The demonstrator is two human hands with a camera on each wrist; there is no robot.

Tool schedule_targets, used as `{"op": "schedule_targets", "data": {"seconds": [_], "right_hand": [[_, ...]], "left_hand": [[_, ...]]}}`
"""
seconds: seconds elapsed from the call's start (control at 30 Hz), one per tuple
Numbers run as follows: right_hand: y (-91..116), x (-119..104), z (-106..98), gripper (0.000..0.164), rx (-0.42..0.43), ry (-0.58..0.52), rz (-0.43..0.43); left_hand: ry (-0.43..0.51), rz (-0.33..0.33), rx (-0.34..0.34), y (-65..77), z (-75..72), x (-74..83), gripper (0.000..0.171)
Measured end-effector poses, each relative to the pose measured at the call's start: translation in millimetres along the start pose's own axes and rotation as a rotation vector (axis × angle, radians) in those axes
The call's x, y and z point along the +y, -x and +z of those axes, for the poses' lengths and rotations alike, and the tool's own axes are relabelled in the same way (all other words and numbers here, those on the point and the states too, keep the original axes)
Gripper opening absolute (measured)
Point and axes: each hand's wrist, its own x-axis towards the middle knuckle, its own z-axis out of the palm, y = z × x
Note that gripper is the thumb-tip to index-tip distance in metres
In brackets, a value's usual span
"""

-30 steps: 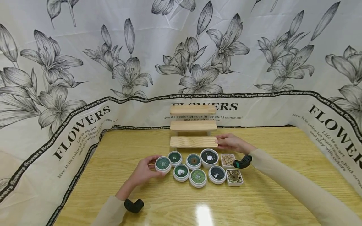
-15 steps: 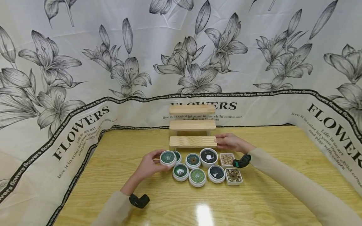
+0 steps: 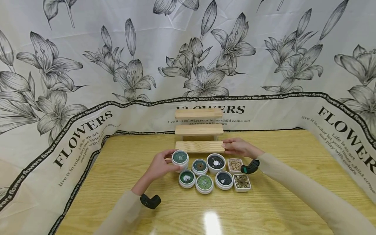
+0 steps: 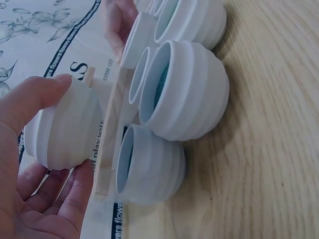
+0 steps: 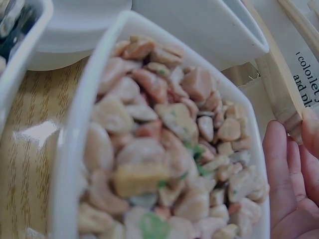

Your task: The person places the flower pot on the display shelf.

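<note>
My left hand [image 3: 160, 165] grips a round white pot [image 3: 180, 157] with dark green filling, thumb on one side and fingers on the other. In the left wrist view the ribbed white pot [image 4: 70, 124] is off the table, close to the wooden stand's lowest step. From the head view, it covers another small pot. My right hand [image 3: 238, 147] pinches the right end of that lowest step [image 3: 199, 147] between thumb and fingers. Below the right hand is a square white pot of pinkish pebbles [image 3: 235, 165], large in the right wrist view.
Several round white pots stand close together before the stand, among them one with light green filling [image 3: 204, 183] and a dark-filled one [image 3: 216, 162]. A second square pebble pot [image 3: 242, 182] sits front right. Behind the stand hangs a flower-printed cloth [image 3: 132, 75].
My left hand has carried its pot to the right and away from me, up towards the lowest step's left end. The right hand keeps its hold on the step.
</note>
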Motion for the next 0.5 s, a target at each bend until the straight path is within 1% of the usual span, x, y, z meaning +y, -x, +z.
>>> {"op": "schedule_targets", "data": {"seconds": [0.07,0.27,0.5], "right_hand": [[0,0,0,0.062,-0.006,0.001,-0.006],[1,1,0,0.061,-0.028,-0.013,-0.022],[2,-1,0,0.061,-0.039,-0.011,-0.012]], "left_hand": [[-0.006,0.002,-0.008,-2.0,1.2,3.4,0.066],[0.013,-0.002,-0.033,-8.7,4.7,10.6,0.067],[0.017,0.027,-0.043,-20.8,8.3,14.9,0.063]]}}
